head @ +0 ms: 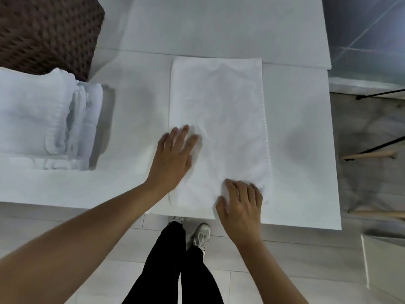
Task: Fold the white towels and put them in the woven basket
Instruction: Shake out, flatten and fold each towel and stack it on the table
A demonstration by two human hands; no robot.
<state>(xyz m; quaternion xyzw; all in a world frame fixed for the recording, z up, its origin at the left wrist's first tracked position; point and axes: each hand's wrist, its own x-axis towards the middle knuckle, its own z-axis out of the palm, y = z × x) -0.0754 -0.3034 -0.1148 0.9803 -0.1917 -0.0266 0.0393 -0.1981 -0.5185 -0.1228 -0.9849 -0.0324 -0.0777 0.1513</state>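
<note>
Towel [219,119], white and folded into a long shape, lies flat on the white table [302,128], near the front edge. The left hand [173,156] rests on its left side with fingers straight and spread. The right hand [241,205] sits on the near corner, fingers bent onto the cloth. A pile of towels [50,119] waits far to the left. Behind it stands the brown woven basket [48,34].
</note>
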